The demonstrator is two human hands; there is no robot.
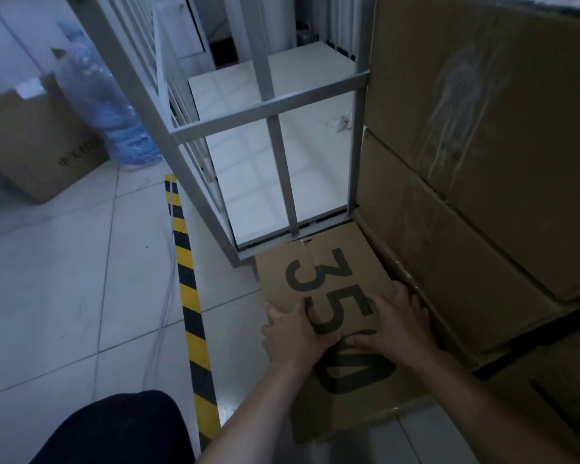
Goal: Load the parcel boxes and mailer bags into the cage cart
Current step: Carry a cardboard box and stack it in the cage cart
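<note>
Grips the parcel box [335, 286], a flat brown carton printed "350", with both hands. Lies low at the floor tiles [64, 296], far end just beside the base of the cage cart [268, 105], right edge hard against a stack of large cartons [482, 145].

Left hand [292, 333]: thumb on the lid, fingers curled over the left edge. Right hand [395, 326]: thumb on the lid, fingers wrapped down over the right edge, squeezed between box and stack.

Between the box and the cart's white deck [265, 182]: the grey front frame, one crossbar and an upright bar. On the deck, near the far right corner, a crumpled scrap of paper [342, 122].

Left of the cart, a strip of yellow-and-black hazard tape [188, 279] on the tiles, with a pale cable [166, 306] alongside. Further left, a big clear water bottle [104, 105] and an open carton [37, 145]. At the bottom edge, a dark-clothed knee [114, 430].
</note>
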